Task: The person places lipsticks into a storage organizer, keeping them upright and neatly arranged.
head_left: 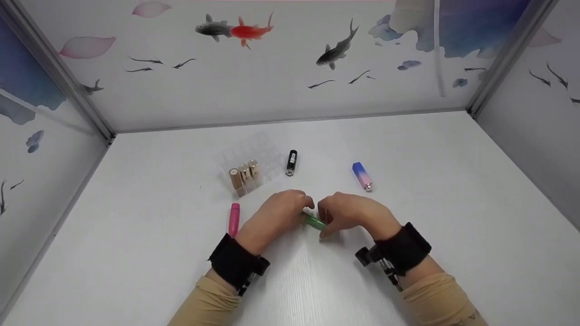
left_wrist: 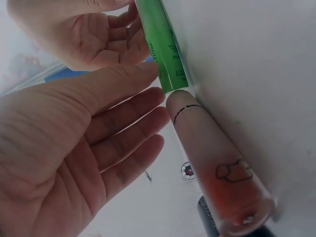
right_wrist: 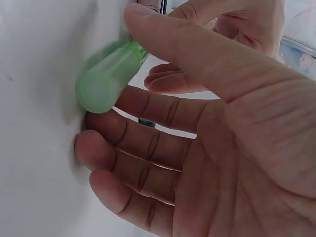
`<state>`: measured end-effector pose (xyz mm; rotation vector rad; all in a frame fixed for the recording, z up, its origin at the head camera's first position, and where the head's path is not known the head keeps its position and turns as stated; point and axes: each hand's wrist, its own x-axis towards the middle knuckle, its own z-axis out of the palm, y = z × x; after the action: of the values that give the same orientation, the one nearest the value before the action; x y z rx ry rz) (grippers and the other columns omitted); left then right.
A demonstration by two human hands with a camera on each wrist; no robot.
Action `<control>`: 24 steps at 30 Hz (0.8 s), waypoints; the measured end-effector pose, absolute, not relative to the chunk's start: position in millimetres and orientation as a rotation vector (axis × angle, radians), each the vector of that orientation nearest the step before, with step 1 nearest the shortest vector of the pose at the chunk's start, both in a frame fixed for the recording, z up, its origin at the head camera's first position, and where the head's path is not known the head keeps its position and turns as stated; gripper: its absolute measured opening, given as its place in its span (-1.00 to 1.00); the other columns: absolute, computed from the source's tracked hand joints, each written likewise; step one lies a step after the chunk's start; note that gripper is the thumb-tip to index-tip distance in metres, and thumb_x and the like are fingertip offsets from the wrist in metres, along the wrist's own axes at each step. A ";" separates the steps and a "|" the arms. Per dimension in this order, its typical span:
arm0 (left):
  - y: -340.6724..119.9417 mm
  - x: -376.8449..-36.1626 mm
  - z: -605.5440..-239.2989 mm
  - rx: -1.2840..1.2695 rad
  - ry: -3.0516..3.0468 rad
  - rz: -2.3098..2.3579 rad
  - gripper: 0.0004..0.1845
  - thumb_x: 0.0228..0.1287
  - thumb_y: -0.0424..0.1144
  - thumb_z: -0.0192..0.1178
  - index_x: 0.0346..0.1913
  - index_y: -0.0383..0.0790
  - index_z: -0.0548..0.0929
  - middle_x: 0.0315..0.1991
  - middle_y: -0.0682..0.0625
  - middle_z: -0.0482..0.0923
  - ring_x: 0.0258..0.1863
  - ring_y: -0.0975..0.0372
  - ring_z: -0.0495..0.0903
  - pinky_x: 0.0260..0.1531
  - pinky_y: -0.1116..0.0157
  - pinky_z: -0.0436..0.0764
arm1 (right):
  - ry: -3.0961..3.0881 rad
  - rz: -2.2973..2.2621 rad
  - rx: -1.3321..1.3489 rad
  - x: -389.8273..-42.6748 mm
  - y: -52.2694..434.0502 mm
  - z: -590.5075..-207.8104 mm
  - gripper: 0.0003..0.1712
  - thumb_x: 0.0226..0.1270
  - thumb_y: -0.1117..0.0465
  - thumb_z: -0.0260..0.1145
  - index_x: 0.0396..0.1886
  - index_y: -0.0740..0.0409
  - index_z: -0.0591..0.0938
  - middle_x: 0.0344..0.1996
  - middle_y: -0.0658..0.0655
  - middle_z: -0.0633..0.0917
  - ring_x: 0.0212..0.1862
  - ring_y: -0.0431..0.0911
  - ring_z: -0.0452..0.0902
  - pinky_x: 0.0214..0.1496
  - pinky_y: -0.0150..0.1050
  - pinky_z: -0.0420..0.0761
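Both hands meet at table centre on the green tube (head_left: 313,221): left hand (head_left: 276,215) at 9 o'clock and right hand (head_left: 351,214) at 3 o'clock, each pinching it, fingers loosely spread.

A staged recording booth rather than a lived-in room: a smooth white tabletop (head_left: 408,181) enclosed on three sides by panels printed with painted fish and petals (head_left: 235,31), joined at grey metal corner posts (head_left: 507,59).
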<state>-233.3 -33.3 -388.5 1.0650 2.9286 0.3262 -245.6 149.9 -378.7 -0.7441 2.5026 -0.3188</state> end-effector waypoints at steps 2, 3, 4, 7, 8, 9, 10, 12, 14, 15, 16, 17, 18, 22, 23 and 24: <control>-33.5 -232.7 -390.3 1.071 2.928 0.318 -0.75 0.21 -0.45 0.31 -0.06 -0.19 0.77 -0.18 -0.04 0.76 -0.18 0.15 0.72 -0.12 0.25 0.70 | 2.498 -0.323 -0.729 -244.8 149.2 -380.0 -0.67 0.04 0.07 0.59 -0.33 0.12 0.65 -0.49 -0.03 0.64 -0.43 -0.20 0.45 -0.36 -0.35 0.44; -33.5 -232.1 -390.6 1.072 2.929 0.318 -0.74 0.21 -0.46 0.30 -0.06 -0.19 0.78 -0.17 -0.04 0.77 -0.16 0.15 0.72 -0.11 0.25 0.70 | 2.499 -0.322 -0.731 -244.4 149.0 -380.5 -0.68 0.04 0.08 0.59 -0.34 0.13 0.65 -0.50 -0.03 0.63 -0.43 -0.20 0.44 -0.37 -0.35 0.43; -33.5 -231.5 -390.7 1.076 2.930 0.323 -0.74 0.21 -0.48 0.29 -0.06 -0.19 0.78 -0.17 -0.04 0.77 -0.15 0.15 0.73 -0.10 0.26 0.70 | 2.500 -0.321 -0.732 -243.9 148.8 -380.8 -0.68 0.03 0.09 0.59 -0.34 0.13 0.64 -0.51 -0.04 0.62 -0.44 -0.20 0.43 -0.37 -0.35 0.42; -32.4 -229.9 -390.2 1.098 2.938 0.319 -0.72 0.22 -0.51 0.26 -0.06 -0.20 0.78 -0.16 -0.03 0.78 -0.13 0.16 0.73 -0.09 0.27 0.70 | 2.513 -0.326 -0.750 -242.9 148.7 -381.4 -0.69 0.01 0.12 0.59 -0.36 0.13 0.63 -0.53 -0.05 0.58 -0.45 -0.20 0.39 -0.39 -0.36 0.38; -31.6 -229.7 -389.9 1.101 2.938 0.318 -0.72 0.22 -0.53 0.25 -0.07 -0.20 0.78 -0.16 -0.03 0.78 -0.13 0.16 0.73 -0.09 0.26 0.70 | 2.520 -0.324 -0.762 -242.7 148.9 -381.4 -0.69 0.01 0.13 0.59 -0.37 0.14 0.62 -0.54 -0.05 0.57 -0.46 -0.20 0.38 -0.40 -0.36 0.37; -30.6 -230.0 -389.8 1.101 2.935 0.315 -0.71 0.23 -0.54 0.23 -0.07 -0.20 0.78 -0.16 -0.03 0.78 -0.13 0.17 0.73 -0.09 0.26 0.70 | 2.527 -0.321 -0.770 -242.6 149.0 -381.2 -0.69 0.00 0.15 0.58 -0.38 0.14 0.61 -0.54 -0.05 0.55 -0.46 -0.19 0.37 -0.41 -0.36 0.36; -29.6 -230.3 -390.5 1.100 2.932 0.306 -0.71 0.23 -0.54 0.23 -0.07 -0.20 0.78 -0.17 -0.03 0.78 -0.15 0.17 0.73 -0.10 0.27 0.70 | 2.532 -0.314 -0.778 -242.5 149.1 -381.4 -0.70 0.00 0.16 0.58 -0.39 0.14 0.61 -0.55 -0.05 0.55 -0.46 -0.19 0.36 -0.41 -0.36 0.35; -28.0 -231.1 -392.4 1.093 2.919 0.294 -0.72 0.24 -0.54 0.21 -0.09 -0.20 0.77 -0.19 -0.02 0.77 -0.18 0.18 0.72 -0.12 0.28 0.69 | 2.537 -0.306 -0.777 -242.6 149.1 -381.7 -0.72 0.00 0.19 0.56 -0.40 0.13 0.59 -0.55 -0.04 0.55 -0.46 -0.18 0.36 -0.42 -0.36 0.34; -27.0 -231.7 -394.3 1.094 2.908 0.290 -0.72 0.24 -0.55 0.20 -0.10 -0.20 0.77 -0.21 -0.02 0.77 -0.20 0.19 0.71 -0.13 0.28 0.69 | 2.538 -0.302 -0.771 -242.5 148.8 -382.0 -0.74 0.01 0.23 0.54 -0.40 0.13 0.59 -0.54 -0.03 0.54 -0.46 -0.17 0.36 -0.42 -0.34 0.34; -26.7 -231.8 -395.3 1.098 2.906 0.288 -0.72 0.24 -0.55 0.20 -0.11 -0.20 0.77 -0.21 -0.02 0.77 -0.21 0.20 0.71 -0.14 0.29 0.69 | 2.537 -0.298 -0.768 -242.6 148.7 -382.0 -0.75 0.02 0.24 0.53 -0.39 0.13 0.59 -0.54 -0.03 0.54 -0.45 -0.16 0.36 -0.41 -0.34 0.34; -26.6 -231.9 -396.2 1.101 2.908 0.282 -0.73 0.24 -0.55 0.20 -0.12 -0.19 0.77 -0.23 -0.01 0.77 -0.23 0.21 0.70 -0.15 0.30 0.69 | 2.537 -0.292 -0.769 -242.8 148.5 -382.1 -0.75 0.02 0.25 0.52 -0.38 0.13 0.58 -0.54 -0.02 0.54 -0.45 -0.16 0.37 -0.41 -0.34 0.34; -26.5 -232.0 -396.8 1.108 2.907 0.284 -0.73 0.24 -0.55 0.20 -0.13 -0.19 0.78 -0.23 -0.01 0.77 -0.23 0.21 0.70 -0.15 0.30 0.69 | 2.536 -0.289 -0.762 -242.8 148.2 -382.1 -0.75 0.02 0.26 0.52 -0.38 0.13 0.58 -0.53 -0.02 0.54 -0.44 -0.15 0.37 -0.41 -0.33 0.34; -26.5 -232.1 -397.5 1.116 2.910 0.282 -0.73 0.24 -0.55 0.20 -0.15 -0.19 0.78 -0.24 -0.01 0.77 -0.24 0.21 0.70 -0.17 0.30 0.69 | 2.537 -0.284 -0.765 -243.1 148.0 -382.0 -0.76 0.03 0.28 0.51 -0.37 0.14 0.58 -0.53 -0.01 0.54 -0.44 -0.15 0.37 -0.41 -0.33 0.34; -27.1 -232.5 -399.5 1.131 2.919 0.276 -0.74 0.24 -0.53 0.20 -0.17 -0.16 0.79 -0.26 0.00 0.77 -0.26 0.21 0.68 -0.17 0.29 0.68 | 2.541 -0.273 -0.757 -243.7 147.3 -382.0 -0.75 0.05 0.30 0.51 -0.35 0.14 0.58 -0.51 0.00 0.54 -0.42 -0.14 0.38 -0.38 -0.33 0.35; -27.2 -232.7 -399.6 1.131 2.915 0.279 -0.74 0.24 -0.53 0.21 -0.17 -0.16 0.79 -0.26 0.00 0.77 -0.26 0.20 0.68 -0.17 0.28 0.68 | 2.542 -0.273 -0.752 -243.8 147.1 -382.0 -0.75 0.05 0.31 0.51 -0.34 0.14 0.58 -0.51 0.00 0.54 -0.42 -0.14 0.37 -0.38 -0.33 0.35; -27.1 -232.9 -399.7 1.129 2.915 0.277 -0.74 0.24 -0.52 0.21 -0.17 -0.15 0.79 -0.27 0.00 0.76 -0.26 0.20 0.68 -0.17 0.28 0.68 | 2.542 -0.275 -0.749 -244.0 147.4 -381.9 -0.76 0.06 0.32 0.50 -0.34 0.14 0.58 -0.51 0.00 0.53 -0.41 -0.13 0.38 -0.37 -0.32 0.35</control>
<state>-232.9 -27.1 -399.7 1.1290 2.9149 0.2775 -244.0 147.4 -381.9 -0.7487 2.5421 -0.2749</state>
